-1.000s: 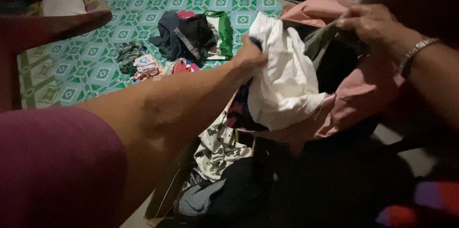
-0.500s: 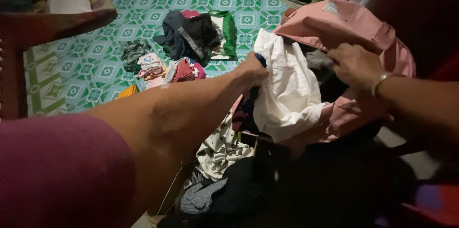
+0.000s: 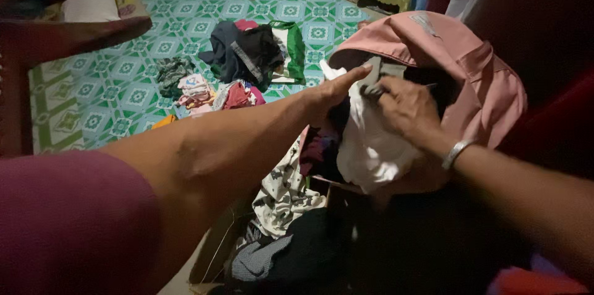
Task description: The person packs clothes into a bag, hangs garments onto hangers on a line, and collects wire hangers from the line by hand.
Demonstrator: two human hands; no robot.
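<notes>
Head view shows the right hand (image 3: 405,106) pinched on a grey cloth (image 3: 378,75) at the mouth of a pink backpack (image 3: 461,69), fingers closed around the fabric. The left hand (image 3: 337,88) reaches in beside it, fingers stretched out flat along the top of a white garment (image 3: 371,146) that bulges out of the opening and hangs over the bag's front edge.

That white garment looks loosely lodged; a tug on the grey cloth could drag it out, dropping it onto the patterned cloth (image 3: 281,193) and dark clothes (image 3: 291,252) heaped below. Both hands crowd the opening, so room there is tight. To the left the green tiled floor (image 3: 124,91) is open up to the clothes pile (image 3: 247,54).
</notes>
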